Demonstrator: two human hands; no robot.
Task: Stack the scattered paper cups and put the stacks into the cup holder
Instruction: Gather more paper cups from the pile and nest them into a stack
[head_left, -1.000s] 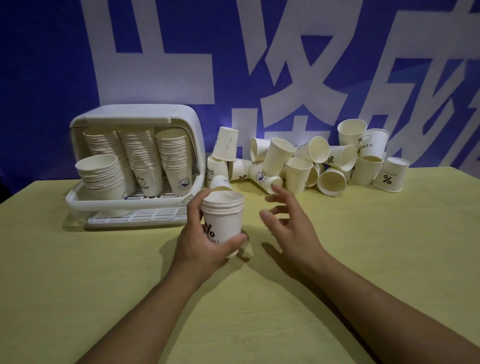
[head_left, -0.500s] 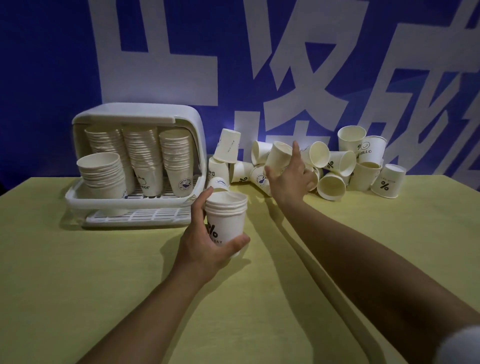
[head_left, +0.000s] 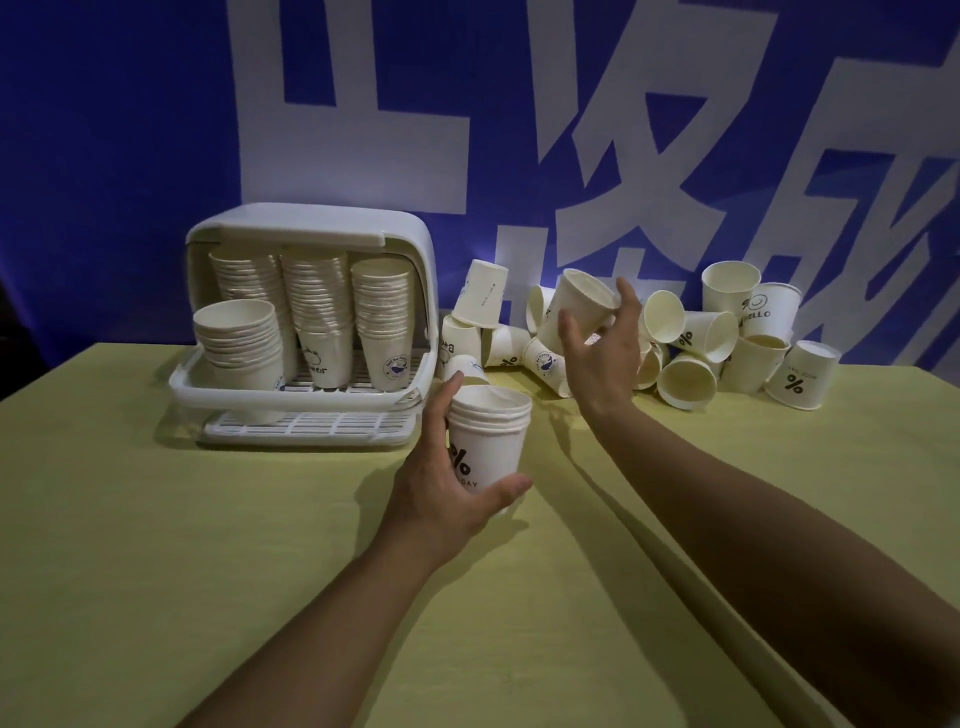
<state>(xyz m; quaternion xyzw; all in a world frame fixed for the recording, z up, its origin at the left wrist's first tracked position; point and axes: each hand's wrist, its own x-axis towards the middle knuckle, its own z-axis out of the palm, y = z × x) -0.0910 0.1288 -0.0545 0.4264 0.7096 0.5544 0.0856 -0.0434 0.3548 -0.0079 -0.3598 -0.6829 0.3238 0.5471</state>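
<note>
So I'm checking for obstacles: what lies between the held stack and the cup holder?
In the head view, only bare yellow table lies between the stack held by the left hand and the cup holder.

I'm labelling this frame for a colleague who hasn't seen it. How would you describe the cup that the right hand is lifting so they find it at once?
Start at the white cup holder on the left of the yellow table, then look right to the loose cup pile against the blue wall. Above the pile's left part, the right hand holds one paper cup: it alone is raised off the table, tilted, gripped by fingers.
</note>
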